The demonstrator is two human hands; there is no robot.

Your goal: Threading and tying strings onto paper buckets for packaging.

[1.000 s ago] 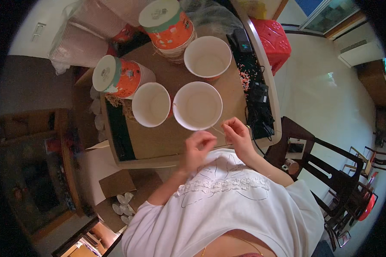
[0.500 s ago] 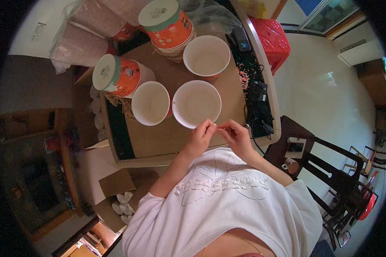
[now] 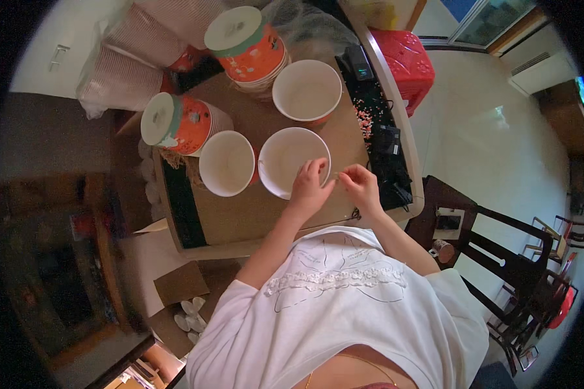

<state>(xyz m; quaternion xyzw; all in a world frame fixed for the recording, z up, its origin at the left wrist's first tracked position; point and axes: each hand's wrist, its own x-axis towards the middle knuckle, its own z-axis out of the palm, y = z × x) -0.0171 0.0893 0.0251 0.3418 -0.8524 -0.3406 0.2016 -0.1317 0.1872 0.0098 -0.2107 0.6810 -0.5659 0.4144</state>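
Note:
My left hand [image 3: 310,188] is over the near right rim of a white paper tub [image 3: 285,152], its thumb apart from its curled fingers and nothing visible in it. Close beside it, my right hand [image 3: 361,187] is closed in a pinch; whatever small thing it may hold is too tiny to make out. Left of that tub stands a second open white tub [image 3: 227,165], and a third tub [image 3: 307,91] is behind. Upside-down stacks of orange-and-green tubs stand at the back, one stack [image 3: 188,123] at left and a taller stack [image 3: 250,48] further off.
Plastic-wrapped tub stacks [image 3: 126,71] fill the far left. Along the table's right side lie a black device [image 3: 358,63], scattered pink-white bits [image 3: 365,120] and black adapters with cables [image 3: 389,139]. A red stool [image 3: 405,61] and dark chair [image 3: 457,214] stand beyond the edge.
My hands, pinched together at the tub's near rim before, have drawn apart and moved slightly farther forward. The left thumb and fingers have spread. My view has shifted a little.

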